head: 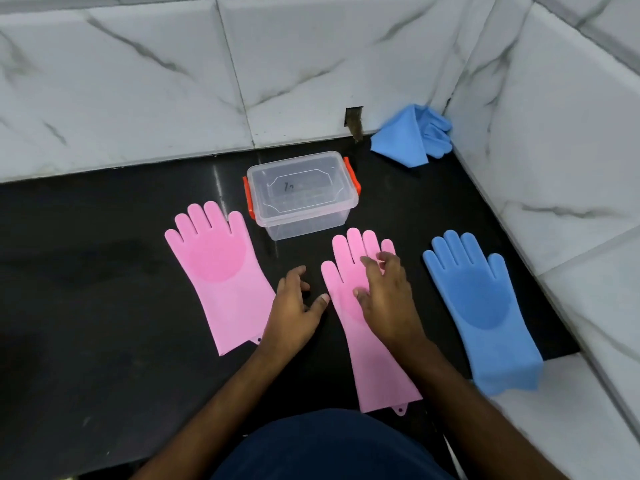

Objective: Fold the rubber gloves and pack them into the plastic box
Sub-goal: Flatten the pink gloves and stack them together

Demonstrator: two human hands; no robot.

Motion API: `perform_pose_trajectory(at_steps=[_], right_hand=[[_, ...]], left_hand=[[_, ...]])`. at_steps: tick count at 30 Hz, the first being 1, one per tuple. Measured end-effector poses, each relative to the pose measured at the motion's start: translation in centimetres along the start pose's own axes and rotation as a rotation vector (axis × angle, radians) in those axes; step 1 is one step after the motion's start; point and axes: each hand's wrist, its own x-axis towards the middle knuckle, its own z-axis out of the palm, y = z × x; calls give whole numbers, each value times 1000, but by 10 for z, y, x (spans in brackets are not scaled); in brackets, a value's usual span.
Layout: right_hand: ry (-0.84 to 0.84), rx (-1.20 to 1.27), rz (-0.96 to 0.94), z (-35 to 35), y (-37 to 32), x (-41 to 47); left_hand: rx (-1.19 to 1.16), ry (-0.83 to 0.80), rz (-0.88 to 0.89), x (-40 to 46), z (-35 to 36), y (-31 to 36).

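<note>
The fingers [300,271] of the left hand [294,308] are loosely curled with the thumb spread toward the right; they hold nothing and sit over the bare black countertop [104,271] in the gap between the two pink gloves. The fingers [372,263] of the right hand [386,299] are relaxed and lightly bent, resting palm down on the middle pink glove [374,368]; they press on it without gripping it.

Layout, left to right:

1. The left pink glove [221,271] lies flat and unfolded, fingertips pointing to the far side, cuff toward the near side. The left wrist crosses its near right corner.
2. The plastic box [301,195] stands far of the gap between the pink gloves, close to the far wall. It is clear, has orange latches at its left and right ends, and its lid is on. No glove is visible inside.
3. The middle pink glove lies flat and unfolded, near and to the right of the box, fingertips pointing far.
4. The flat blue glove [485,306] lies unfolded just right of the middle pink glove, apart from it. Its cuff overhangs the near right edge of the countertop.
5. The crumpled blue glove [412,136] sits in the far right corner against the marble wall [138,81], well apart from the box.
</note>
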Motion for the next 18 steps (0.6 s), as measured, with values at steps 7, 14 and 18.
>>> perform_pose_trajectory(at_steps=[7, 14, 18], right_hand=[[-59, 121, -241, 34, -70, -2], [-184, 354, -76, 72, -152, 3], [-385, 546, 164, 74, -179, 15]], left_hand=[[479, 294, 75, -6, -64, -40], [178, 256, -83, -15, -117, -98], [57, 188, -36, -10, -133, -110]])
